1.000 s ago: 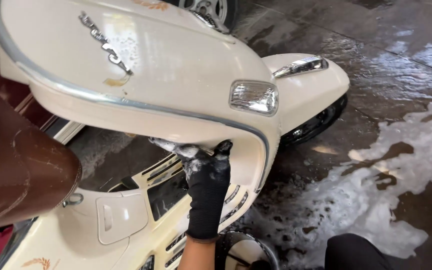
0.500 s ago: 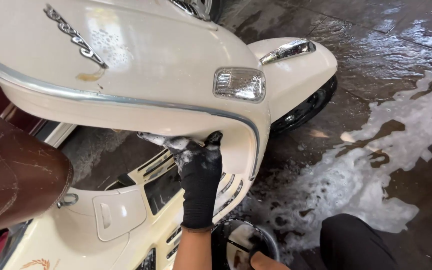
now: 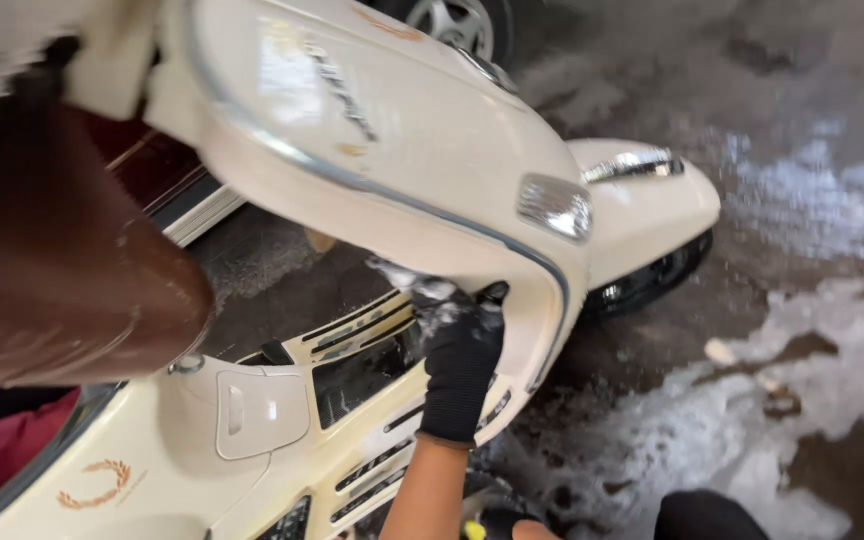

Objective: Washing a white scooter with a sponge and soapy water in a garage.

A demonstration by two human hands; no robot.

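Under the glossy cream scooter panel (image 3: pixel 422 170), soapy black-gloved hand (image 3: pixel 460 360).

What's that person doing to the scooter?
A person is scrubbing a cream scooter. One hand, in a black glove, presses a soapy cloth against the inside of the front panel, just under its chrome trim. Which hand it is can't be told. Foamy water spreads over the wet floor beside the front wheel.
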